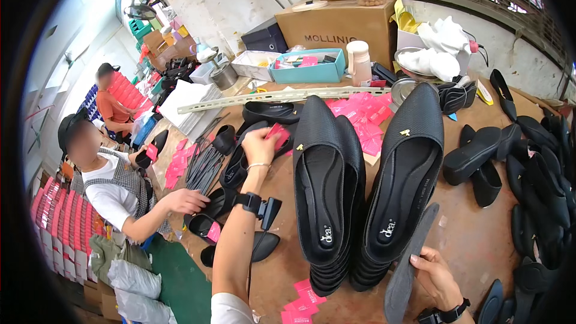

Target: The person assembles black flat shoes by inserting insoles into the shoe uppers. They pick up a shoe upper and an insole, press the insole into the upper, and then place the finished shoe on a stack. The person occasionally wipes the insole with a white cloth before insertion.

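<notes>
My left hand [259, 146] reaches forward over the brown table [474, 234] and pinches a small pink tag [277, 136] above a black flat shoe [237, 165]. My right hand [436, 276] is low at the front and grips a dark grey insole [411, 264] that leans against the right stack of black flat shoes [403, 174]. A second stack of black flats [324, 192] stands just left of it. Loose pink tags [363, 117] lie behind the stacks.
A person in a checked pinafore [117, 189] works at the table's left side, hand [189, 201] on a shoe. Black shoes [540, 162] crowd the right edge. Cardboard boxes [339, 24], a teal tray [309, 67] and a long metal strip [288, 96] sit at the back.
</notes>
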### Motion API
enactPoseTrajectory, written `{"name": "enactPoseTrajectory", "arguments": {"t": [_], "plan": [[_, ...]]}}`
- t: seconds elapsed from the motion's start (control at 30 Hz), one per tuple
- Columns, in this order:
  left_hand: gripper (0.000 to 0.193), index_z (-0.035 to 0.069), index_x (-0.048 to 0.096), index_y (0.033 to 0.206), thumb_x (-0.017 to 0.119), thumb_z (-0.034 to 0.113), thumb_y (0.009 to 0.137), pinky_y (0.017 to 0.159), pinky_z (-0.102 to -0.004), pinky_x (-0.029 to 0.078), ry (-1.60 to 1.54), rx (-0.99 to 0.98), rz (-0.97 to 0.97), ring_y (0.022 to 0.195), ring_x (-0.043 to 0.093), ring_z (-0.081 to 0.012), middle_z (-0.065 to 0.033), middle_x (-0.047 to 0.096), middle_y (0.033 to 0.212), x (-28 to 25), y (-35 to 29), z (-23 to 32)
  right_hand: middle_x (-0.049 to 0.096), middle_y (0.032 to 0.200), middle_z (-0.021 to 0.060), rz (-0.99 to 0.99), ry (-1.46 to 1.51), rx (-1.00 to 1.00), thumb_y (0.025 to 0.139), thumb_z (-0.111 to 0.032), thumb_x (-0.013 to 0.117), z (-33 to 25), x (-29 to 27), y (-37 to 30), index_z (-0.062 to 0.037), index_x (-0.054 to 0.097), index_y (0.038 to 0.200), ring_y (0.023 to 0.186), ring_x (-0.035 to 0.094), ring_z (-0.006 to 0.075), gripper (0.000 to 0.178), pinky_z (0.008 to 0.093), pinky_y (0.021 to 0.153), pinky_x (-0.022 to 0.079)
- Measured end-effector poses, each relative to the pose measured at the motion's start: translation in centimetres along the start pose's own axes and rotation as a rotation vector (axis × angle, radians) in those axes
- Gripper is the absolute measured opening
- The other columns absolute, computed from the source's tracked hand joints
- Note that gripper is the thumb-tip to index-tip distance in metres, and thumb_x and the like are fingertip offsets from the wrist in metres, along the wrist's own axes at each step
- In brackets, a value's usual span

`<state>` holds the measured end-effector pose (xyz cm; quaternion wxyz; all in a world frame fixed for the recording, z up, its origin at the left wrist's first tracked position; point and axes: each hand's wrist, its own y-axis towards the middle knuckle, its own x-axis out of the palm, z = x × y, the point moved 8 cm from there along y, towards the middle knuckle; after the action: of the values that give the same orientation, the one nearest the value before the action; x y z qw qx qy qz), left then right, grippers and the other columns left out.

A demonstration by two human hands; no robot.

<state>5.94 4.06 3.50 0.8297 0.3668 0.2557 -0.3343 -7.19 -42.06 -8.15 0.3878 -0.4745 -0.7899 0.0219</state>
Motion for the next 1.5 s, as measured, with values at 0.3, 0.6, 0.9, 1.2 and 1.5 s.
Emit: {"name": "enactPoseTrajectory", "arguments": {"t": [0.3, 0.6, 0.9, 1.2, 1.5], "plan": [[0.042, 0.009, 0.061, 0.128, 0.067, 0.019, 0.088, 0.084, -0.0367, 0.054, -0.240, 0.176, -0.198, 0.102, 0.064, -0.0265, -0.0157, 0.063, 0.120, 9.2, 0.6, 6.5, 0.068, 0.111, 0.0186, 0.083, 0.051, -0.051, 0.092, -0.003, 0.060, 0.0, 0.3, -2.2, 0.0085, 0.063, 0.114, 0.102, 0.067, 0.0305, 0.025, 0.0459, 0.099, 0.052], [0.076, 0.007, 0.062, 0.124, 0.057, 0.071, 0.083, 0.098, -0.0512, 0.042, 0.711, -0.441, -0.198, 0.121, 0.052, -0.0401, -0.0220, 0.056, 0.125, 2.9, -3.4, -9.5, 0.069, 0.105, 0.0102, 0.129, 0.102, 0.061, 0.093, -0.003, 0.060, 0.6, -0.8, -5.7, 0.0008, 0.063, 0.116, 0.098, 0.065, 0.0196, 0.024, 0.0326, 0.088, 0.052], [0.076, 0.006, 0.060, 0.125, 0.083, 0.053, 0.071, 0.091, -0.0453, 0.054, 0.639, -0.726, -0.118, 0.124, 0.049, -0.0345, -0.0185, 0.048, 0.133, 4.2, -1.7, -8.8, 0.069, 0.103, 0.0055, 0.287, 0.064, 0.021, 0.090, 0.001, 0.062, 1.9, -1.7, -7.3, -0.0021, 0.065, 0.112, 0.094, 0.063, 0.0167, 0.023, 0.0300, 0.088, 0.049], [0.040, 0.011, 0.076, 0.098, 0.091, 0.023, 0.064, 0.096, -0.0404, 0.052, 0.401, -0.690, 0.031, 0.109, 0.066, -0.0355, -0.0163, 0.072, 0.109, 3.7, -1.0, -12.4, 0.069, 0.105, 0.0060, 0.332, 0.015, 0.079, 0.090, 0.001, 0.062, 3.9, -1.8, -8.3, 0.0004, 0.065, 0.113, 0.097, 0.063, 0.0165, 0.023, 0.0296, 0.091, 0.048], [0.028, -0.004, 0.073, 0.094, 0.079, -0.006, 0.066, 0.060, -0.0324, 0.057, -0.655, -0.498, 0.001, 0.066, 0.068, -0.0212, -0.0107, 0.071, 0.083, 4.7, 2.4, -17.0, 0.070, 0.108, 0.0119, 0.306, 0.036, 0.046, 0.093, -0.007, 0.065, 2.5, -3.2, -7.9, 0.0050, 0.065, 0.113, 0.099, 0.067, 0.0204, 0.024, 0.0350, 0.093, 0.052]]}}
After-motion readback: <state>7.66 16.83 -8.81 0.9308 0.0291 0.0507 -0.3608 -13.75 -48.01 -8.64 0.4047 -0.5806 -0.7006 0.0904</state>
